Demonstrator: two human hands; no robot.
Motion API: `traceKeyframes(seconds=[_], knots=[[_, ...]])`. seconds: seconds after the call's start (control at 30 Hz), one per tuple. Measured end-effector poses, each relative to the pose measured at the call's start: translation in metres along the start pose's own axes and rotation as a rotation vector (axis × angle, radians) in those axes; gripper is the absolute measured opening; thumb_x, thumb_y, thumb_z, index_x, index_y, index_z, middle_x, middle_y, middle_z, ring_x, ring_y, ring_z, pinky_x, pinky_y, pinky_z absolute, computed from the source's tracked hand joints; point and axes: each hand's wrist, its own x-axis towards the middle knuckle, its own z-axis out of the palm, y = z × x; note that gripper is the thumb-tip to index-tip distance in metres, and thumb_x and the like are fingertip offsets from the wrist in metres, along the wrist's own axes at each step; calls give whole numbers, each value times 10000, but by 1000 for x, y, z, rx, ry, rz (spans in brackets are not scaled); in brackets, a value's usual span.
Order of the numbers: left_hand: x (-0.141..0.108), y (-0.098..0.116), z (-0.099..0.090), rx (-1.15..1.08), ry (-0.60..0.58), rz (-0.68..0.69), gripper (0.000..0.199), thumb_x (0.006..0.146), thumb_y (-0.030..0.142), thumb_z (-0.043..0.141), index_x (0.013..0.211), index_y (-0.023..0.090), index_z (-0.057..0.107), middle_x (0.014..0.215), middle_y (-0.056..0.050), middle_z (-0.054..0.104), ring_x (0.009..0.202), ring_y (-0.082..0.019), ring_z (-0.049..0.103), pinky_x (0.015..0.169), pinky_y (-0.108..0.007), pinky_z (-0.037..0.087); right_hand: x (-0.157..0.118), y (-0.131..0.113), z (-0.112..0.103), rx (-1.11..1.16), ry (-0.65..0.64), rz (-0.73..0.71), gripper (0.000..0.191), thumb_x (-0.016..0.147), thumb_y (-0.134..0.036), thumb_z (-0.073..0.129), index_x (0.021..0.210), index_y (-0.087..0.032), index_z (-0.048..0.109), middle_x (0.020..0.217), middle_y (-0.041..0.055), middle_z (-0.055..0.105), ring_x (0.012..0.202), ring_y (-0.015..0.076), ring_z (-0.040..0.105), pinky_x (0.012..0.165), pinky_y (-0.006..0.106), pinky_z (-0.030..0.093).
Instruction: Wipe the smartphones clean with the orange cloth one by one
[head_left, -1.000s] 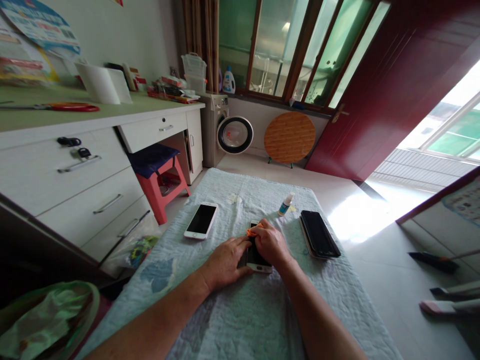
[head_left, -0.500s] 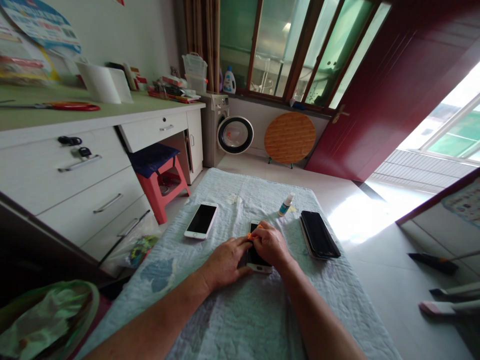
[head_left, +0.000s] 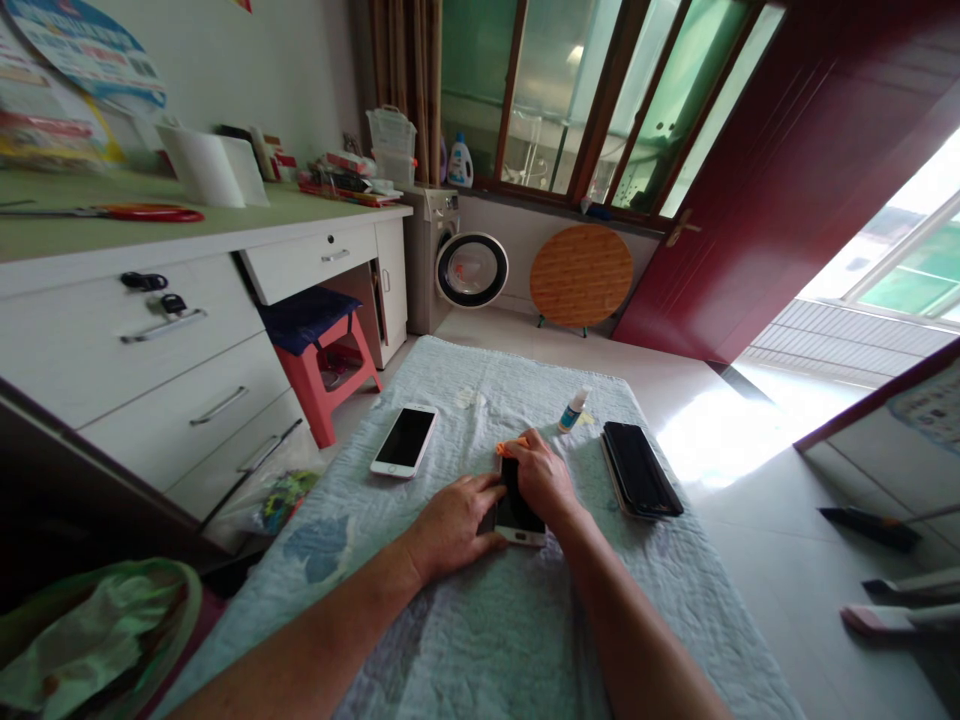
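A phone with a dark screen and pale frame (head_left: 517, 510) lies on the light blue cloth (head_left: 480, 620) between my hands. My left hand (head_left: 459, 520) grips its left edge, thumb near the bottom end and fingers along the side. Pressed to the phone's top end is an orange cloth (head_left: 510, 447), held under the fingers of my right hand (head_left: 541, 478). A white phone (head_left: 405, 441) lies to the left. Towards the right are a small spray bottle (head_left: 573, 411), standing upright, and a stack of dark-screened phones (head_left: 640, 470).
A white desk (head_left: 300, 240) with drawers runs along the left, a red stool (head_left: 322, 370) partly under it. At the lower left stands a bin (head_left: 187, 600) beside a plastic bag (head_left: 281, 490). Brushes (head_left: 870, 528) lie at the right edge.
My right hand has shifted slightly up with the orange cloth, away from my left fingers, and more of the phone's screen shows. My left hand stays on the phone.
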Motion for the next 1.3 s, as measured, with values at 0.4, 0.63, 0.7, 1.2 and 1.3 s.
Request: traceKeyframes(seconds=[0.4, 0.63, 0.7, 1.2, 1.3], knots=[[1, 1, -1, -3, -13, -12, 607, 770, 399, 727, 1311, 190, 546, 1384, -96, 536, 1229, -295, 515, 1061, -408, 404, 1, 0, 4, 26, 83, -50, 307, 878, -127, 447, 958, -224, 727, 1002, 56, 596, 949, 169, 525, 822, 230, 374], [0, 0, 0, -31, -7, -17, 606, 770, 388, 735, 1321, 227, 541, 1369, -76, 541, 1240, -281, 512, 1080, -395, 391, -5, -1, 4, 115, 116, -149, 268, 818, -116, 479, 796, -200, 733, 891, 39, 603, 840, 151, 551, 783, 233, 402], [0, -1, 0, -24, -13, -33, 607, 769, 417, 735, 1315, 224, 552, 1367, -88, 535, 1251, -293, 503, 1086, -404, 386, -6, 0, 4, 150, 106, -166, 293, 813, -101, 470, 830, -209, 742, 915, 37, 605, 863, 148, 555, 801, 229, 405], [0, 2, -2, 33, -32, -43, 522, 804, 459, 685, 1249, 208, 579, 1205, -90, 575, 1110, -292, 563, 993, -389, 450, 7, -1, 7, -16, 53, -37, 357, 903, -131, 439, 1098, -272, 702, 1068, 59, 585, 969, 187, 496, 832, 247, 375], [0, 3, -2, 45, -32, -38, 524, 805, 449, 685, 1250, 195, 576, 1199, -94, 575, 1103, -291, 566, 990, -383, 450, 7, 0, 6, -40, 44, -2, 352, 918, -153, 436, 1144, -269, 680, 1089, 66, 575, 980, 190, 492, 841, 254, 366]])
